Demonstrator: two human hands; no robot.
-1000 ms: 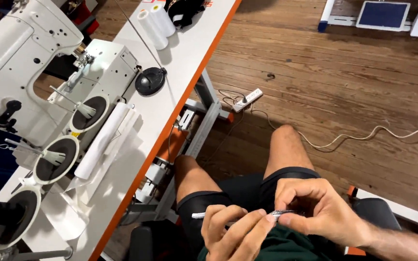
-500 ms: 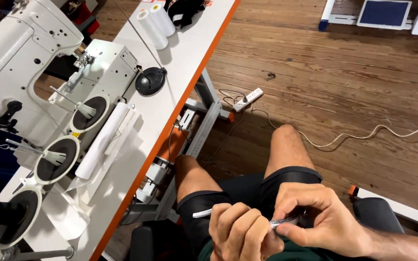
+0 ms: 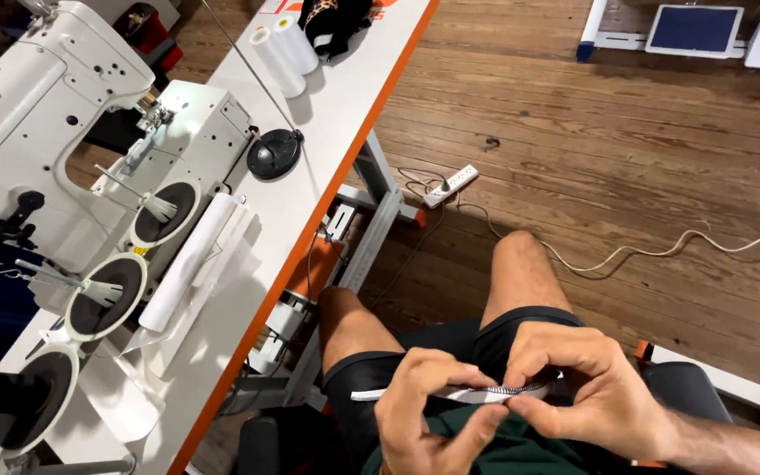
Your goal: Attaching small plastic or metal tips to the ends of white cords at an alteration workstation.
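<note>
Sitting beside a white table [image 3: 327,114] with an orange edge, a person pinches a narrow strip with a zipper-like toothed edge [image 3: 477,392] between both hands over the lap. The left hand [image 3: 428,409] has its grip closed on the strip's pale end, while the right hand [image 3: 595,387] has its grip closed on the darker toothed end, fingers curled tight. On the table, an industrial sewing machine [image 3: 72,158] stands at the far side, two white thread cones [image 3: 283,53] near the far corner, and a power strip [image 3: 450,185] lies on the wooden floor [image 3: 626,158].
</note>
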